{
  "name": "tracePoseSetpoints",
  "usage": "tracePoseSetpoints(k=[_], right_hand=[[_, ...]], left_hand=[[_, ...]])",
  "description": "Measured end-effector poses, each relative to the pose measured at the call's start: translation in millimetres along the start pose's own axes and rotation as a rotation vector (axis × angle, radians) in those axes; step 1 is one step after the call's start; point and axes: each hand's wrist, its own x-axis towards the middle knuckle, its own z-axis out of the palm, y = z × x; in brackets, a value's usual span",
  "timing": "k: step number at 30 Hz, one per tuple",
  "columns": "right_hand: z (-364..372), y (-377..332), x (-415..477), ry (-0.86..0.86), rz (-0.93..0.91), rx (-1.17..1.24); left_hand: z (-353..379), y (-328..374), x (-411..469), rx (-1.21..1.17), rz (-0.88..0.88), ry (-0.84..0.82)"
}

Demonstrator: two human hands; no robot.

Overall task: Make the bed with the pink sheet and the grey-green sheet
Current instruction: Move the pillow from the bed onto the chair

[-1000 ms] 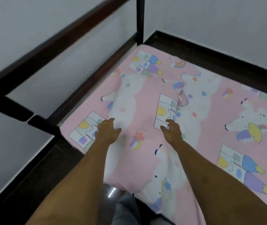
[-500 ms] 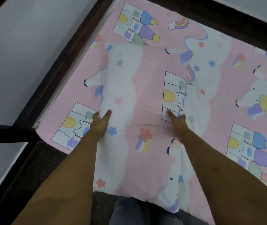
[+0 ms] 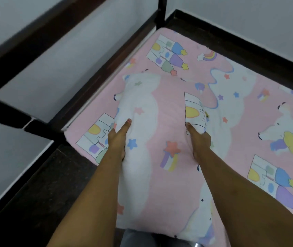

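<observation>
The pink sheet (image 3: 249, 107), printed with unicorns, castles and stars, covers the mattress. Lying on it in front of me is a pillow (image 3: 167, 122) in the same pink print, its near end raised off the bed. My left hand (image 3: 118, 139) grips the pillow's left side, thumb on top and fingers tucked under. On the right side, my right hand (image 3: 200, 139) holds it the same way. The grey-green sheet is not in view.
A dark wooden bed rail (image 3: 103, 72) runs along the left of the mattress to a corner post (image 3: 161, 11). White walls stand behind it, with a dark skirting (image 3: 249, 41) along the far side. Dark floor (image 3: 40, 184) lies at lower left, grey cloth (image 3: 136, 237) below me.
My hands lay on top of the pillow with fingers spread; they have slid to its sides and taken hold, and its near end has come up toward me.
</observation>
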Motion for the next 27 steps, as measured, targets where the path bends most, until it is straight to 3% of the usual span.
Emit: tracePoseSetpoints(k=[12, 19, 27], right_hand=[[-27.7, -57.4, -157.9, -0.416, -0.408, 0.022], [-16.0, -100.9, -305.3, -0.673, -0.742, -0.018], [7.0, -67.3, -464.2, -1.023, -0.977, -0.089]], left_hand=[[-108.9, -0.5, -188.9, -0.425, 0.316, 0.218], [-200.5, 10.0, -300.6, -0.658, 0.479, 0.466], [-317.4, -30.4, -386.9, -0.94, 0.584, 0.721]])
